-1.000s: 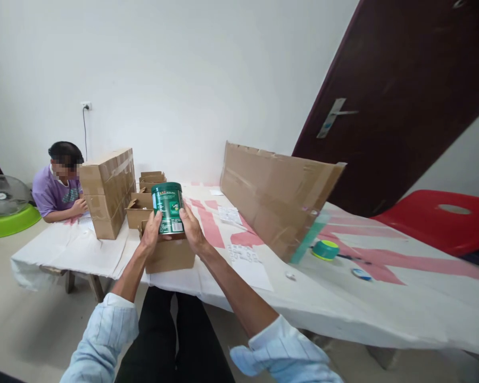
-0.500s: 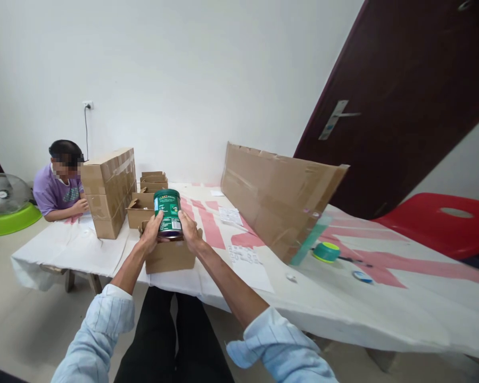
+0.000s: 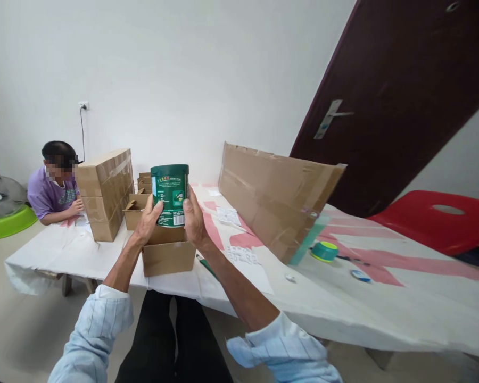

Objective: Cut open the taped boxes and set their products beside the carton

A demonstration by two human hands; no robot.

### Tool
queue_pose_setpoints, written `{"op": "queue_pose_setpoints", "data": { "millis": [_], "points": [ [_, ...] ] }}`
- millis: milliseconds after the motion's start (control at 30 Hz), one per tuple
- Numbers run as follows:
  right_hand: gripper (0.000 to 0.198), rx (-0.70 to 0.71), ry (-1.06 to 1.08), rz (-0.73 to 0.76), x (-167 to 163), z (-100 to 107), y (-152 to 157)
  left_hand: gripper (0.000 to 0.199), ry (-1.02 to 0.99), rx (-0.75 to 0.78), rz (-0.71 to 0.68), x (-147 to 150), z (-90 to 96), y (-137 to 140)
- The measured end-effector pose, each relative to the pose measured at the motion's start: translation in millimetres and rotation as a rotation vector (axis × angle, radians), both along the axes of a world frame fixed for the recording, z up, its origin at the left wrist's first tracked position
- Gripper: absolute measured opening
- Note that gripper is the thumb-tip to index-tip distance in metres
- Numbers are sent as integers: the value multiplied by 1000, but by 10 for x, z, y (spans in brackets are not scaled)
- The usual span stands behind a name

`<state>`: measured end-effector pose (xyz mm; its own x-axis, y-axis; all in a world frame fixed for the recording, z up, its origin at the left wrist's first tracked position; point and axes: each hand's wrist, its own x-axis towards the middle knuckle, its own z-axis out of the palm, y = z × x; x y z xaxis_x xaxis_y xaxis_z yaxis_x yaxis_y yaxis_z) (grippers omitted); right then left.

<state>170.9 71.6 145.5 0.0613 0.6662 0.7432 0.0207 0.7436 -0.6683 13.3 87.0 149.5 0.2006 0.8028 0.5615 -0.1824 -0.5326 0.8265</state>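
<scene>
Between my two hands is a dark green canister (image 3: 170,194) with a lid, small print and a barcode on its side. My left hand (image 3: 147,222) grips its left side, and my right hand (image 3: 195,219) grips its right side, thumbs toward me. The canister is held up nearly upright above a small cardboard box (image 3: 168,259) at the table's front edge. Behind that box stands another open carton (image 3: 134,210), with more cartons in a row further back. Both hands' fingers behind the canister are hidden.
Stacked taped boxes (image 3: 104,197) stand at left, beside a person in purple (image 3: 56,189). A large cardboard panel (image 3: 277,194) leans on the table. Near it lie printed sheets (image 3: 245,260), a green tape roll (image 3: 324,251) and a blue-white roll (image 3: 361,276). A red chair (image 3: 431,221) is at right.
My hands have lifted the canister up and closer to me, away from the small box, whose inside now shows more. A dark green edge shows beside the box near my right forearm.
</scene>
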Motion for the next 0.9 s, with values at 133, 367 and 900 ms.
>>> {"op": "queue_pose_setpoints", "data": {
  "millis": [133, 367, 900],
  "points": [
    [86, 52, -31, -50, 32, -24, -90, 86, 66, -18, -104, -35, 138, -147],
    [71, 75, -205, -144, 283, -318, 151, 93, 100, 6, 102, -225, 64, -64],
    [31, -751, -506, -160, 963, -1041, 399, 94, 180, 91, 681, -1158, -283, 833]
  ]
}}
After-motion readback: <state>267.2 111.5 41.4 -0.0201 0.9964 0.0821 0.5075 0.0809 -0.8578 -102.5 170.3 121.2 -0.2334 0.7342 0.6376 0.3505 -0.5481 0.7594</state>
